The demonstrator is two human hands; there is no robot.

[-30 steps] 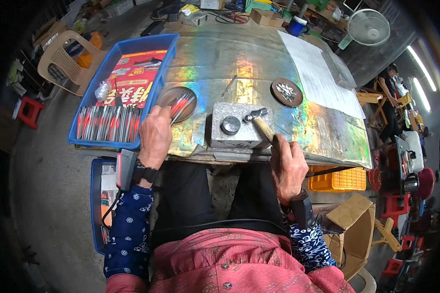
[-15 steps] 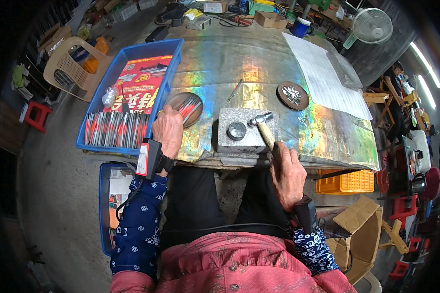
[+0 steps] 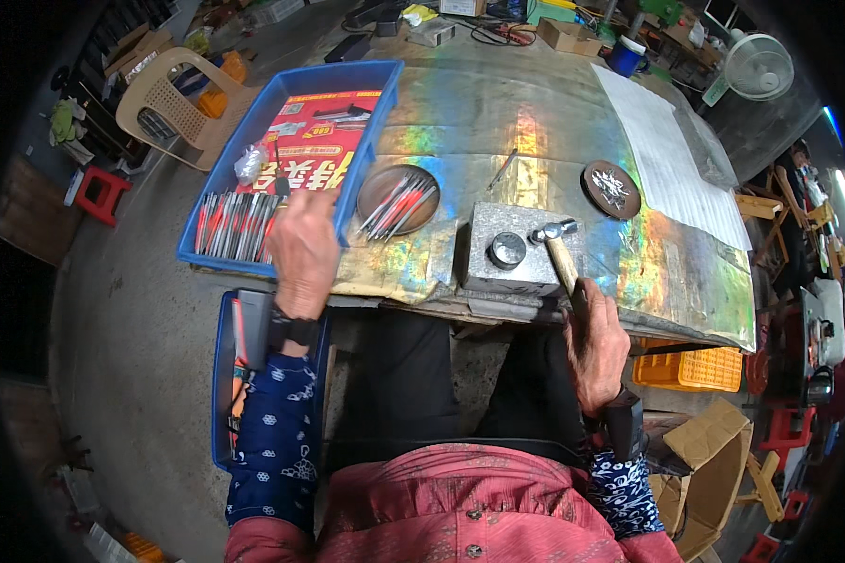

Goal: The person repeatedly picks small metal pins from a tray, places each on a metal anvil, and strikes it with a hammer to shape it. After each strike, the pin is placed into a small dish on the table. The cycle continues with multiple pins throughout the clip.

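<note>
My right hand (image 3: 594, 347) is wrapped round the wooden handle of a small hammer (image 3: 562, 258). The hammer's metal head rests over a grey stone block (image 3: 484, 228), beside a round dark metal piece (image 3: 508, 250). Over the front right part of a blue tray (image 3: 223, 263) is my left hand (image 3: 303, 249), close to a row of slim grey-and-red pieces (image 3: 235, 225). Its fingers are blurred and partly hidden, so what they hold does not show. More slim grey-and-red pieces (image 3: 406, 205) lie in a brown bowl (image 3: 373, 190) right of that hand.
A brown dish (image 3: 595, 199) of small shiny metal parts sits right of the block. Behind the block lies a thin rod (image 3: 504, 167). White sheeting (image 3: 662, 150) covers the table's right side. A yellow crate (image 3: 690, 368) and a cardboard box (image 3: 709, 460) stand below at right.
My left hand has left the brown bowl and moved left over the blue tray's row of pieces. My right hand still grips the hammer. The whole view has shifted slightly.
</note>
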